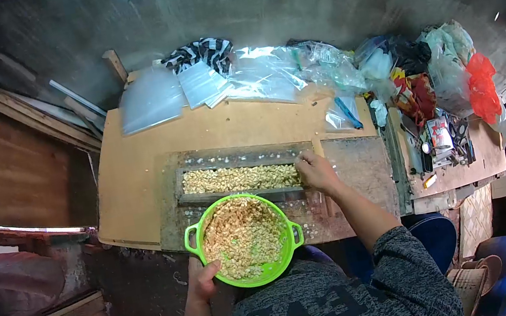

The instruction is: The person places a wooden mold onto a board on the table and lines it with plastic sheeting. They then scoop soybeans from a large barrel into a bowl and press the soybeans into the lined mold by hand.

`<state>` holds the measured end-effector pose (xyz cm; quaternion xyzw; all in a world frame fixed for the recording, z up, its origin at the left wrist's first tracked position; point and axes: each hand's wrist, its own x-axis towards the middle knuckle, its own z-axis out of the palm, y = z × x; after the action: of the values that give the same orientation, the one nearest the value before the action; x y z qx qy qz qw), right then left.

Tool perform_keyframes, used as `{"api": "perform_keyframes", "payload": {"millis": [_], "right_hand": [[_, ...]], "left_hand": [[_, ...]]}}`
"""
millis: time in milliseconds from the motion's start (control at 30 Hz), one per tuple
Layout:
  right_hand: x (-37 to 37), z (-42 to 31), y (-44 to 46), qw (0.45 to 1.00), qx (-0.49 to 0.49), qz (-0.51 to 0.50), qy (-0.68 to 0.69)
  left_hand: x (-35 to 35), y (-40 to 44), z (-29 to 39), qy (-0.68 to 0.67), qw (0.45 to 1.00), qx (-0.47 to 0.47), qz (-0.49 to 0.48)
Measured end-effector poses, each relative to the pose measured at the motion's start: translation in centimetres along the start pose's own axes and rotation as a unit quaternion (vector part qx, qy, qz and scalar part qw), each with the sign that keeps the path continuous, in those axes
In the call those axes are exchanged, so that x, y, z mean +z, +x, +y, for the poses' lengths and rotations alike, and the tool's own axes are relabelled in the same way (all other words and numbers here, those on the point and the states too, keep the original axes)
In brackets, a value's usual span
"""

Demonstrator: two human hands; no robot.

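Observation:
My left hand (203, 280) grips the near left rim of a bright green two-handled basin (272, 272), thumb over the edge. Pale chopped nuts or puffed grains (239, 231) fill much of the basin, and green patches of its inside show through. Just beyond it lies a long wooden frame (246, 156) filled with similar pale pieces (236, 178). At the frame's right end is my right hand (315, 173), fingers curled down against the pieces. Whatever its fingertips may hold is hidden.
Clear plastic bags and sheets (151, 98) lie along the table's back edge. A blue-handled tool (348, 112) rests at the right rear. More bags (483, 83) and scissors (460, 131) crowd a side table. Wooden boards (28, 113) lean on the left.

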<state>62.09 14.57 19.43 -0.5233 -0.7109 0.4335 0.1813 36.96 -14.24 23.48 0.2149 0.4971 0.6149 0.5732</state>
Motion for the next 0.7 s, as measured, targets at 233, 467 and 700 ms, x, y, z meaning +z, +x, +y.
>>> {"api": "perform_keyframes", "payload": {"millis": [233,467,700], "right_hand": [[-2.6,-2.0,-1.5,0.995,-0.017,0.000,-0.096],[-3.6,-0.4,-1.5,0.994,-0.035,0.002,-0.101],[-3.3,-0.7,-2.1,0.985,-0.093,0.058,-0.134]], "left_hand": [[1.6,-0.3,1.1,-0.006,1.000,0.010,0.021],[1.4,-0.1,1.1,-0.001,1.000,0.006,-0.010],[2.1,-0.1,1.5,0.010,1.000,0.011,0.009]]}}
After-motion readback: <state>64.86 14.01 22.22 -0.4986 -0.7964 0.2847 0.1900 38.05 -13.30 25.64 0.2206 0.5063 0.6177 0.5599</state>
